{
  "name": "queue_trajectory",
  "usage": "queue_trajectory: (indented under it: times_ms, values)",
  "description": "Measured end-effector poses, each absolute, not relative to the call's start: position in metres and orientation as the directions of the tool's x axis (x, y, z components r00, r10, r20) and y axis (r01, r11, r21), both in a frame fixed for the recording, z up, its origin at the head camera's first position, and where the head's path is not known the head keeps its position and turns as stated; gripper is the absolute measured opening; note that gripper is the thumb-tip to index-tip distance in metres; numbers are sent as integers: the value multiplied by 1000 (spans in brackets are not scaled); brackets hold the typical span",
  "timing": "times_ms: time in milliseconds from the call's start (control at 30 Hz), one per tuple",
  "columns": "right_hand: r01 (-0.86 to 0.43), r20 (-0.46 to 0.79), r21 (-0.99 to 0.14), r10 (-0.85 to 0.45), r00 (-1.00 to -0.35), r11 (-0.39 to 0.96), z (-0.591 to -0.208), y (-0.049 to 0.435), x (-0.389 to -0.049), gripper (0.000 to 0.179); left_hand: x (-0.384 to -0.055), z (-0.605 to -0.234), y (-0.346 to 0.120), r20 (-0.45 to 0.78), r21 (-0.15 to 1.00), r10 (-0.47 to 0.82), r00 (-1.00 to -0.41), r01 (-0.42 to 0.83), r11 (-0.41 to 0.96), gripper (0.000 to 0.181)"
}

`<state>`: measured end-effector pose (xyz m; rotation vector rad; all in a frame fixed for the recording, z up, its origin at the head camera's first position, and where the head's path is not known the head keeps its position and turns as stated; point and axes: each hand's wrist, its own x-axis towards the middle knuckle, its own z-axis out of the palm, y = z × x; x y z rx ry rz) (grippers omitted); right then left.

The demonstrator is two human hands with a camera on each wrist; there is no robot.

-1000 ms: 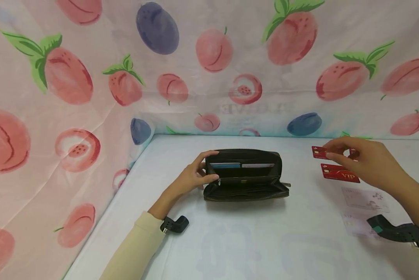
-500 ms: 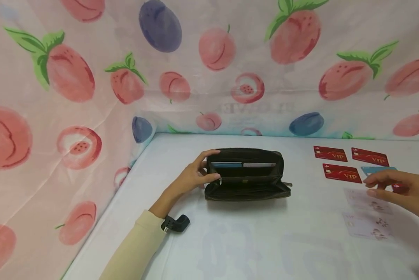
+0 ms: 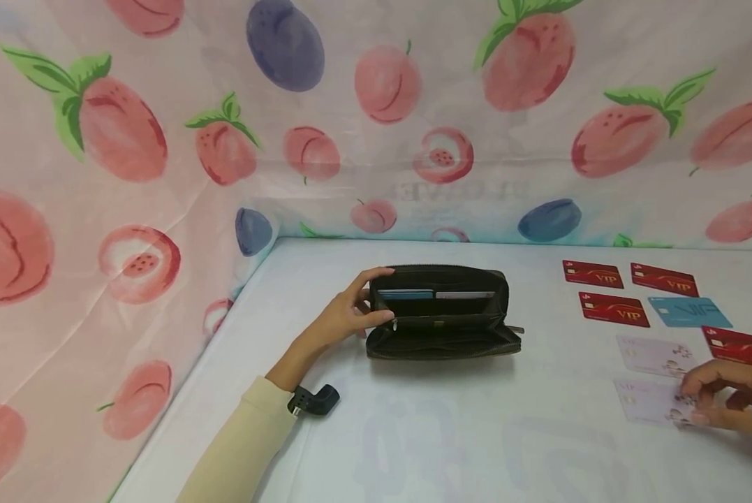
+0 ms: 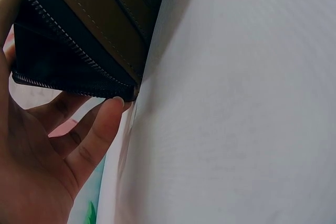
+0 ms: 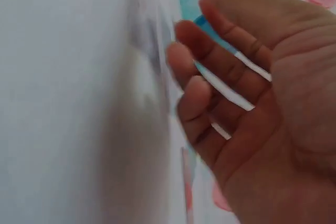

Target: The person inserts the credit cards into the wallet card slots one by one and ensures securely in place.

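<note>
A dark zip wallet (image 3: 438, 339) stands unzipped on the table, its inside facing the head camera. A blue card (image 3: 407, 295) and a pale card (image 3: 463, 295) sit in its upper slots. My left hand (image 3: 353, 314) grips the wallet's left end between thumb and fingers; in the left wrist view the wallet's brown outer side (image 4: 100, 19) shows. On the right, my right hand (image 3: 736, 398) is over the right end of the lower pale pink card (image 3: 646, 402), fingers bent. In the right wrist view, its fingers (image 5: 194, 98) are loosely curled with nothing visible between them.
Several red VIP cards (image 3: 614, 309) lie at the right, beside a light-blue card (image 3: 690, 312) and another pale pink card (image 3: 649, 353). The white tabletop (image 3: 451, 433) meets a fruit-print cloth (image 3: 382, 161) at the back and left.
My right hand has moved from over the far red cards toward the near right, to the lower pale pink card, uncovering the red and light-blue cards. The left hand stays on the wallet.
</note>
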<state>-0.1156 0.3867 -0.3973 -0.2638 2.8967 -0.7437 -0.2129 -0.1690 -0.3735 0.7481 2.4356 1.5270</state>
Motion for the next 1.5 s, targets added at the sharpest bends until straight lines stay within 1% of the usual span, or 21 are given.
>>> queue_trajectory:
  times_ms: [200, 467, 633, 800, 900, 1033, 1133, 1333, 1500]
  values:
    - [-128, -112, -486, -207, -972, 865, -407, 389, -113, 36, -211, -373, -168, 122, 881, 497, -859, 325, 344, 66]
    - [-223, 6, -490, -252, -968, 843, -416, 394, -108, 43, -210, -370, -166, 105, 884, 498, -861, 310, 350, 65]
    - [-212, 21, -462, -229, -973, 861, -416, 389, -108, 55, -211, -370, -167, 102, 882, 497, -862, 309, 356, 64]
    - [-187, -20, -421, -215, -976, 888, -413, 382, -109, 67, -212, -372, -169, 106, 876, 498, -861, 318, 363, 65]
    - [-171, -48, -418, -209, -977, 892, -410, 379, -110, 73, -212, -373, -171, 108, 878, 498, -860, 318, 359, 65]
    - [-142, -102, -403, -198, -975, 904, -406, 376, -115, 78, -212, -376, -173, 103, 881, 491, -865, 308, 358, 64]
    - [-126, -140, -385, -193, -971, 914, -404, 376, -118, 79, -212, -376, -174, 104, 880, 486, -868, 308, 361, 64]
    - [-122, -108, -362, -171, -979, 924, -404, 380, -120, 72, -211, -373, -172, 104, 882, 492, -864, 309, 355, 67]
    - [-79, -132, -326, -128, -983, 942, -405, 387, -119, 72, -207, -362, -167, 99, 886, 503, -859, 306, 348, 66]
